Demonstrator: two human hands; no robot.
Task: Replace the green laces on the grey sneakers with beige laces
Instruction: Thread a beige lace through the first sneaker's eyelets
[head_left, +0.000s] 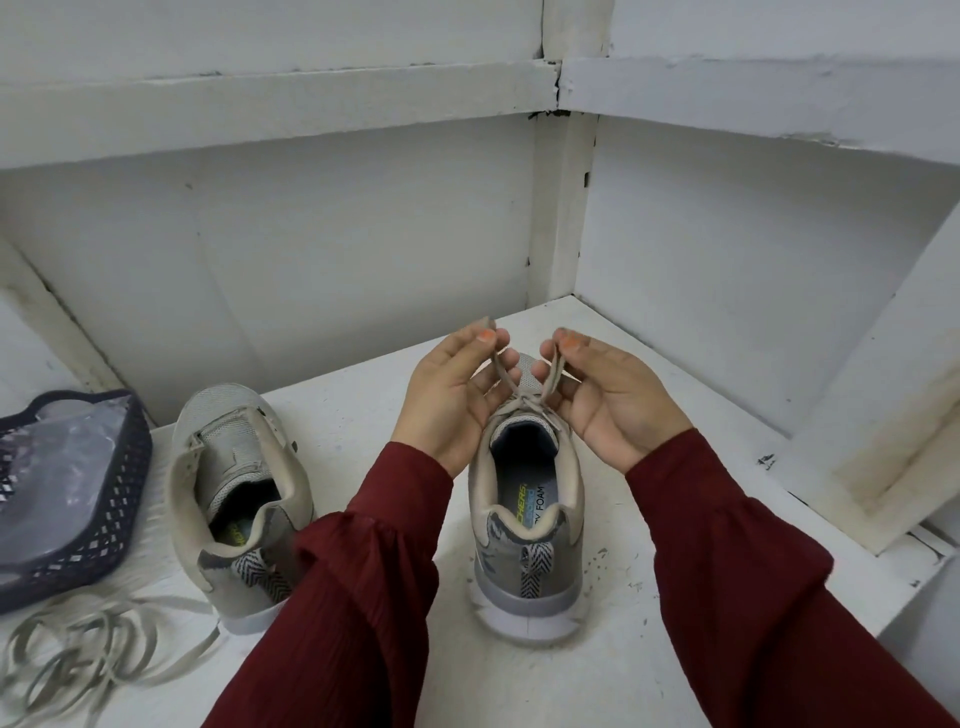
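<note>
On my feed both hands are raised over the laced sneaker (524, 545), which stands upright on the white shelf (675, 467) with its heel toward the camera and its toe toward the back corner. The left hand (457, 400) is just left of the sneaker's tongue, palm turned inward, thumb and forefinger pinched on one loop of the beige lace (524, 402). The other fingers are loosely curled beside it. The right hand (613, 400) mirrors it just right of the tongue, thumb and forefinger nipping the second loop, the rest of the fingers half bent. The two loops rise from a crossing right above the top of the tongue, where the lace is gathered into a knot. I cannot tell how tight that knot is. Both thumbnails are painted orange, and dark red sleeves (363, 597) run from the wrists to the bottom edge.

Left of the laced sneaker, apart from it, stands the second grey sneaker (234, 467), also heel toward me, its tongue bare with no lace that I can make out. Further left of that is a dark blue mesh basket (104, 519) with crumpled clear plastic (57, 467) inside, partly cut off by the frame edge. In front of the basket, well left of the laced sneaker, a loose tangle of pale lace (88, 644) lies on the shelf, one strand touching the second sneaker's sole. Its colour reads greyish to me; I cannot say more.
</note>
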